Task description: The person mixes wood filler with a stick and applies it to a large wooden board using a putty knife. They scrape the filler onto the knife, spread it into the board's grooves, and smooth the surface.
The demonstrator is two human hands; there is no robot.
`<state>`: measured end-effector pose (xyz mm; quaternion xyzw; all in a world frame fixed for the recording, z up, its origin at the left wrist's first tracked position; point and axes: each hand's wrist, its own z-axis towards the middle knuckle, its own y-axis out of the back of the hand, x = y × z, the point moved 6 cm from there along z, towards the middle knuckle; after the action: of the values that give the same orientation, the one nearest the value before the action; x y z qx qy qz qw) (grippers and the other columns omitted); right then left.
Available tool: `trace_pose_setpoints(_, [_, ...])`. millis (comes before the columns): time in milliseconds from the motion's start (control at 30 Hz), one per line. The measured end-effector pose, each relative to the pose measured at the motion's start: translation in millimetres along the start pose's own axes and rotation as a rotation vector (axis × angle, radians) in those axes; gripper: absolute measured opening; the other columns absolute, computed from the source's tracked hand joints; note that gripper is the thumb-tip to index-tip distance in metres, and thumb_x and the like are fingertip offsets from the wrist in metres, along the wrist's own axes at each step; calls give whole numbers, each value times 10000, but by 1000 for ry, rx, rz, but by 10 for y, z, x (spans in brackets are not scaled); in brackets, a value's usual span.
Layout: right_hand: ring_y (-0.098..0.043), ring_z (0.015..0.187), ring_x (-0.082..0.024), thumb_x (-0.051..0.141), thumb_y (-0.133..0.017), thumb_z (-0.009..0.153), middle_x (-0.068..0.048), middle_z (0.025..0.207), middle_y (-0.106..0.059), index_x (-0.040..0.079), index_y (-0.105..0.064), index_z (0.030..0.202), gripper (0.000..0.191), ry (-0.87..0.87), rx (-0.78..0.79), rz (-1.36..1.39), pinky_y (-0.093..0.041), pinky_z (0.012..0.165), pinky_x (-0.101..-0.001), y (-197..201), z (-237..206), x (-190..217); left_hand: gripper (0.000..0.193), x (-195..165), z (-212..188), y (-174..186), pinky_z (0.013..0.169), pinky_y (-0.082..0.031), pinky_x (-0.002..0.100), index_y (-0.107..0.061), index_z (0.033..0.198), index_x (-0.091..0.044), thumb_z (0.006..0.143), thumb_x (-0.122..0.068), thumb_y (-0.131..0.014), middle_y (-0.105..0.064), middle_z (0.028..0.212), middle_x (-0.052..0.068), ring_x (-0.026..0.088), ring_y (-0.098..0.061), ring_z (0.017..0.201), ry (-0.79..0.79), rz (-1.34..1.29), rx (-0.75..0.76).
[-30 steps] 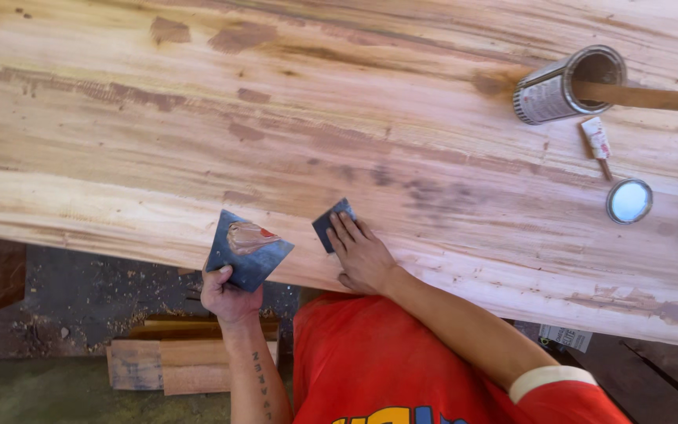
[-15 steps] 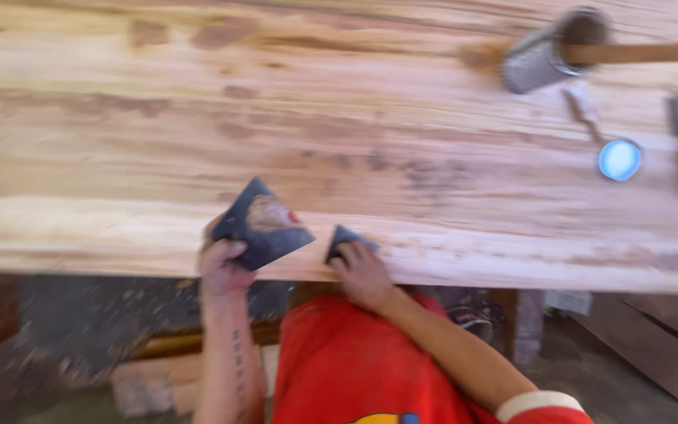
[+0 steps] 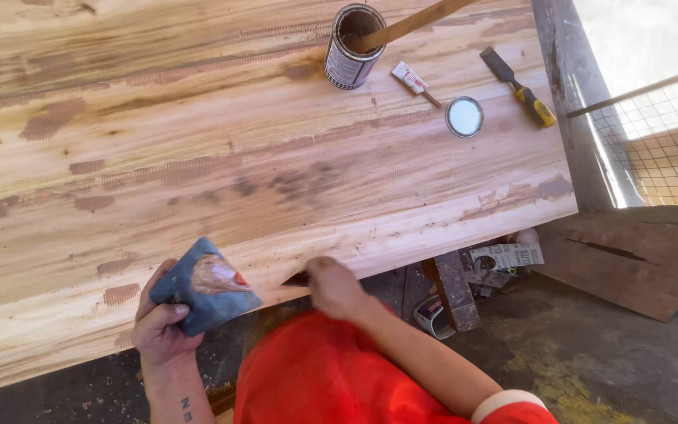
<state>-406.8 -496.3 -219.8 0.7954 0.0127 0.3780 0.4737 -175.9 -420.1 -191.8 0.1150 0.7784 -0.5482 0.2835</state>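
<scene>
Left hand [image 3: 158, 326]: at 7 o'clock, fingers wrapped round a blue-grey flat square board [image 3: 204, 287] w/ a reddish-brown dab of filler on top; board held tilted, over near edge of slab.
Right hand [image 3: 333, 286]: at 6 o'clock, fingers pinched on a small dark scraper blade [image 3: 296, 279], tip pressed to near edge of slab; blade mostly hidden by hand.
Table: wide pale wooden slab w/ brown streaks and patches [image 3: 260, 149], fills most of view.
Can: open metal tin [image 3: 352, 47] at 12 o'clock, long wooden stick [image 3: 410, 23] standing in it, leaning to 2 o'clock.
Lid: round silver tin lid [image 3: 464, 116] at 1 o'clock, flat on slab, near the tin.
Tools: small flat brush [image 3: 413, 81] between tin and lid; yellow-handled chisel [image 3: 521, 86] just beside lid, toward 2 o'clock.
Clothing: orange-red shirt [image 3: 323, 377] at 6 o'clock.
</scene>
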Motion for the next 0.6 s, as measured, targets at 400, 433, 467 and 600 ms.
trace_pose_setpoints(400, [-648, 753, -192, -55, -554, 850, -50, 888, -681, 66, -632, 1137, 321, -581, -260, 1409, -519, 618, -328, 962, -622, -1402, 766, 401, -75, -409, 1101, -462, 593, -487, 1466, 173, 739, -51, -575, -629, 1338, 345, 472, -633, 1213, 86, -267, 204])
trace_pose_setpoints(433, [-657, 768, -195, -67, -547, 839, -54, 887, -685, 49, -630, 1106, 303, -543, -249, 1400, -544, 650, -336, 1006, -636, -1476, 750, 427, -113, -434, 1080, -459, 633, -494, 1459, 168, 751, -63, -573, -626, 1344, 369, 510, -630, 1209, 90, -296, 247])
trace_pose_setpoints(467, [-666, 784, -197, -80, -540, 829, -59, 886, -688, 33, -627, 1076, 285, -508, -232, 1393, -569, 682, -345, 1025, -653, -1542, 763, 458, -141, -376, 1110, -442, 627, -488, 1466, 169, 745, -67, -567, -617, 1361, 356, 500, -613, 1241, 81, -272, 159])
trace_pose_setpoints(600, [-647, 805, -178, -84, -510, 802, -70, 933, -710, 18, -671, 1116, 367, -546, -343, 1477, -519, 704, -292, 1011, -873, -1831, 798, 566, -311, -161, 1180, -406, 624, -486, 1478, 147, 720, -93, -551, -598, 1426, 310, 476, -566, 1343, 58, -226, -92])
